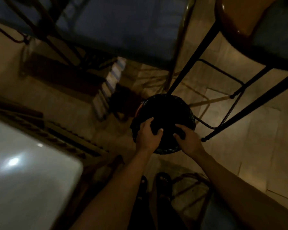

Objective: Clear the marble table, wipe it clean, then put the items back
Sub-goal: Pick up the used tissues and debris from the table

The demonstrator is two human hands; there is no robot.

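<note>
In this dim, blurred view I look down at a round bin (166,103) lined with a black bag, standing on the tiled floor. My left hand (148,134) and my right hand (189,141) are both over the bin's near half. Each has its fingers and thumb curled round a dark thing (167,132) held between them. It is too dark to tell what that thing is. A corner of the pale marble table (32,171) shows at the lower left, with a light reflecting off it.
A blue-seated chair (123,25) stands beyond the bin. A second chair (271,40) with thin black legs is at the upper right, one leg close to the bin. Stacked boxes (110,83) sit left of the bin. My sandalled feet (163,180) are below.
</note>
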